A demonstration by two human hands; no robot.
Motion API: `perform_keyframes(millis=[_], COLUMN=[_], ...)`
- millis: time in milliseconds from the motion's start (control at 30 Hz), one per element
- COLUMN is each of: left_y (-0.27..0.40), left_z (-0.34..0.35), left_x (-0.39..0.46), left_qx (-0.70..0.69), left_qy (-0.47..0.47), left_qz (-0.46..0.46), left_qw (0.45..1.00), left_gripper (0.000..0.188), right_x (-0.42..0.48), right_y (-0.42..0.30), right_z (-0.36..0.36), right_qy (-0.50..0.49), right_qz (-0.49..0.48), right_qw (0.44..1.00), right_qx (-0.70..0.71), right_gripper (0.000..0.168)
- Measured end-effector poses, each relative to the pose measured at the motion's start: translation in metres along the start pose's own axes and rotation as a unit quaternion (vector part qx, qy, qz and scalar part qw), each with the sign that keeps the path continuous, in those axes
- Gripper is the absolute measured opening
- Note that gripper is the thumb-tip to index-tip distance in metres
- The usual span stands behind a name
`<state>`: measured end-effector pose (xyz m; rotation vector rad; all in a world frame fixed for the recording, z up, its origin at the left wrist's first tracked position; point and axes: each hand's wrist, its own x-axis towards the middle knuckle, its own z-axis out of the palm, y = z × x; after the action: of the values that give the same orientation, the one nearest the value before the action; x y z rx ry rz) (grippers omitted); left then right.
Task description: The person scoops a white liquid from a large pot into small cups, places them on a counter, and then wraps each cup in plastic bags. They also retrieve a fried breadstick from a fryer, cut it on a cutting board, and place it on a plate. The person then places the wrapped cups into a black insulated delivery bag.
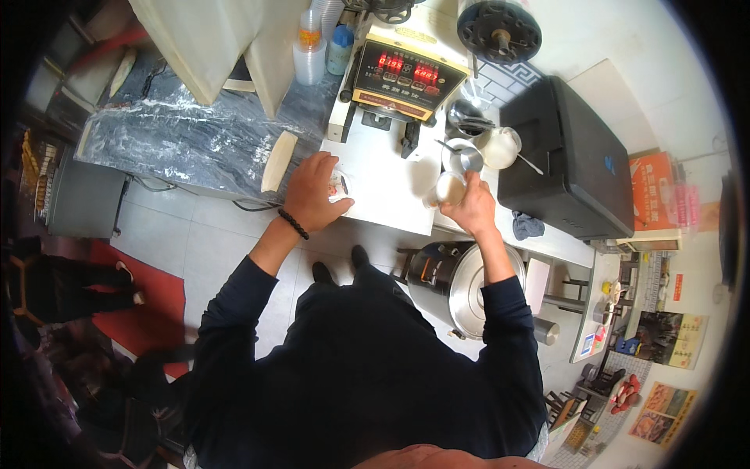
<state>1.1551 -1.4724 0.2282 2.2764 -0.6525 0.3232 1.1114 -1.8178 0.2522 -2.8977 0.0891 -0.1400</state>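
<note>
My left hand (313,190), with a dark bead bracelet at the wrist, rests at a printed clear cup (338,186) on the white counter, fingers spread around its left side. My right hand (471,205) holds a cup with pale brown contents (450,189) near the counter's front edge. Just beyond that cup are a small metal cup (470,159) and a white bowl (451,153). To their right sits a round tub of white contents (498,146) with a spoon. A cup sealing machine (407,76) with a lit red display stands behind, between my hands.
Stacked plastic cups (309,58) and a blue-topped bottle (340,50) stand left of the machine. A floury marble counter (193,135) lies at left. At right are a large black box (562,158), a grey cloth (527,225) and a lidded steel pot (469,290) below.
</note>
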Motion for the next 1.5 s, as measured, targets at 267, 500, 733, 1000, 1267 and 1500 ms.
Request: perform_keyframes(millis=[267,500,733,1000,1267,1500], left_y=[0.006,0.027,0.025,0.047,0.042,0.039], left_z=[-0.018,-0.014,0.008,0.002,0.006,0.016], left_x=[-0.003,0.0,-0.001,0.003,0.018,0.027], left_qx=[0.053,0.095,0.128,0.123,0.119,0.103], left_qy=[-0.018,0.005,0.058,0.007,0.007,-0.007], left_qz=[-0.072,-0.129,-0.111,-0.177,-0.14,-0.144], left_qw=[0.996,0.987,0.984,0.977,0.983,0.984], left_gripper=[0.071,0.068,0.065,0.073,0.075,0.076], right_x=[0.042,0.092,0.119,0.125,0.122,0.127], right_y=[0.032,0.053,0.06,0.078,0.077,0.071], right_z=[0.035,0.071,0.089,0.092,0.088,0.083], right_qy=[-0.032,-0.028,-0.023,-0.04,-0.038,-0.035], right_qz=[0.015,-0.023,-0.027,-0.086,-0.075,-0.094], right_qw=[0.999,0.999,0.999,0.995,0.996,0.995], right_qx=[-0.007,-0.024,-0.011,0.005,-0.018,0.0], right_gripper=[0.08,0.073,0.073,0.078,0.078,0.068])
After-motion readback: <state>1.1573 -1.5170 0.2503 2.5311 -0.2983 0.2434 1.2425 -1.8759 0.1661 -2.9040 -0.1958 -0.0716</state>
